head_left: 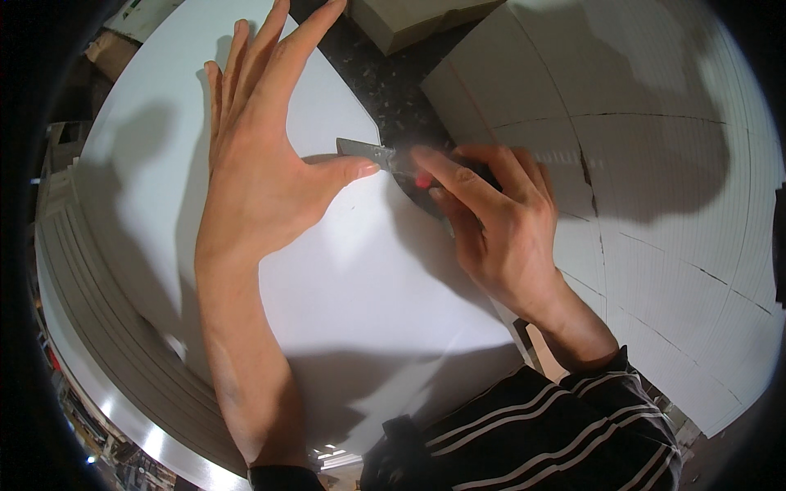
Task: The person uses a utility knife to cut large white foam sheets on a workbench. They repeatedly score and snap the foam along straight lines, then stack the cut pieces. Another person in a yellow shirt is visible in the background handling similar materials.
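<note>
While the left hand lies flat with its 4 fingers stretched wide and its thumb angled out, it presses on the large white smooth sheet of board that covers most of the surface below. Just beside that thumb tip sits the grey metal blade of a utility knife, its point touching the sheet near the sheet's upper right edge. The right hand is curled tightly around the knife's dark handle, index finger laid along the top, and a small red part shows between its fingers. Under the sheet's left side runs a stack of many thin white boards, their edges showing as curved grey lines. To the right lies a pale ribbed panel scored with dark cut lines, and between the 2 white areas a dark speckled floor shows through. A beige cardboard box rests at the top edge. The right forearm ends in a dark sleeve with thin white stripes. Hard shadows of both hands fall across the sheet
</note>
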`<action>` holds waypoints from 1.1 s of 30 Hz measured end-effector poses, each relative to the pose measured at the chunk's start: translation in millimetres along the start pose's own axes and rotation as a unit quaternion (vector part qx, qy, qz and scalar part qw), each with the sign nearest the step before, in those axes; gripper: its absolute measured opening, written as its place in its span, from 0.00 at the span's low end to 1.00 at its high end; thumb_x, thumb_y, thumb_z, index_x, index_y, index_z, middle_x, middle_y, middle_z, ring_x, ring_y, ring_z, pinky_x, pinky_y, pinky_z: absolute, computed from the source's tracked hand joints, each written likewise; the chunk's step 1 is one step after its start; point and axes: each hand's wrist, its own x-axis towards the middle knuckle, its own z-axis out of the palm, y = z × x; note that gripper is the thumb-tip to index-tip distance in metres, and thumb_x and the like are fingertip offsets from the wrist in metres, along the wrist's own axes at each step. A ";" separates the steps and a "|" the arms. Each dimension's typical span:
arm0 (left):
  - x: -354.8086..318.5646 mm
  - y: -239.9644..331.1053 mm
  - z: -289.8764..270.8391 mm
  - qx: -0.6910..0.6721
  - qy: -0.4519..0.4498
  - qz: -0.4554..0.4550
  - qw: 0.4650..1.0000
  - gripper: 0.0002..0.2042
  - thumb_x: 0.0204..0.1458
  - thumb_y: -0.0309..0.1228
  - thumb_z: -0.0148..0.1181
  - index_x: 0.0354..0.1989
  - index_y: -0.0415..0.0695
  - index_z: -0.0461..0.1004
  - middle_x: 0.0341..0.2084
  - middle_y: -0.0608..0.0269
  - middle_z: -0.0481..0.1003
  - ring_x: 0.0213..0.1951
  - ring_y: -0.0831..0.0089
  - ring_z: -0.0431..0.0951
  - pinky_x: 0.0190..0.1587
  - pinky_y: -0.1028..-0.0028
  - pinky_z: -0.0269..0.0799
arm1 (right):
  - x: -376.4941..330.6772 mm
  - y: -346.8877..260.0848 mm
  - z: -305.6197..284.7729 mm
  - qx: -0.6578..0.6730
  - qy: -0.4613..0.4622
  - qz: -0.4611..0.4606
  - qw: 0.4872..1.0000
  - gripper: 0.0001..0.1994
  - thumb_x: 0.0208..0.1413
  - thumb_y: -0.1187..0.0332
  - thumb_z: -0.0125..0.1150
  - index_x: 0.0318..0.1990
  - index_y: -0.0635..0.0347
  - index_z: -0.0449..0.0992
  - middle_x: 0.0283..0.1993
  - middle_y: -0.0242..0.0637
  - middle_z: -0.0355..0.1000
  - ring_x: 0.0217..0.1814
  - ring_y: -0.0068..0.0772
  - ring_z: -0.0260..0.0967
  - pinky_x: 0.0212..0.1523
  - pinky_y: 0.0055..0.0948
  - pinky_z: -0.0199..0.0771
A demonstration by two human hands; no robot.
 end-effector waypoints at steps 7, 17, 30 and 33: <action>-1.7 -2.3 -0.9 -0.007 0.009 -0.006 1.000 0.55 0.31 0.24 0.81 0.75 0.59 0.60 0.77 0.60 0.55 0.79 0.51 0.46 0.79 0.46 0.35 | 1.4 -5.0 2.5 -0.001 -0.021 0.012 1.000 0.24 0.53 0.78 0.67 0.58 0.49 0.81 0.44 0.32 0.79 0.48 0.41 0.73 0.50 0.42 0.72; -2.6 -4.3 -2.4 -0.015 0.020 -0.020 0.999 0.52 0.37 0.22 0.77 0.75 0.59 0.60 0.77 0.59 0.56 0.79 0.51 0.46 0.79 0.48 0.34 | 12.4 -3.8 7.5 0.003 -0.011 -0.005 1.000 0.22 0.54 0.77 0.65 0.58 0.48 0.82 0.43 0.32 0.81 0.49 0.41 0.74 0.51 0.41 0.73; 6.0 7.9 2.9 -0.004 0.066 -0.012 0.998 0.48 0.43 0.21 0.75 0.76 0.57 0.58 0.77 0.56 0.56 0.78 0.47 0.47 0.78 0.46 0.36 | 38.7 6.9 13.4 0.008 0.008 -0.046 0.999 0.18 0.57 0.76 0.65 0.54 0.50 0.84 0.41 0.32 0.81 0.47 0.39 0.74 0.50 0.39 0.75; 3.7 18.6 8.2 0.047 0.113 -0.090 0.988 0.42 0.48 0.26 0.71 0.74 0.52 0.60 0.73 0.43 0.58 0.75 0.44 0.53 0.75 0.48 0.48 | 46.5 7.2 17.8 0.020 0.011 -0.050 0.998 0.17 0.57 0.76 0.65 0.54 0.52 0.84 0.41 0.31 0.81 0.46 0.38 0.74 0.50 0.39 0.75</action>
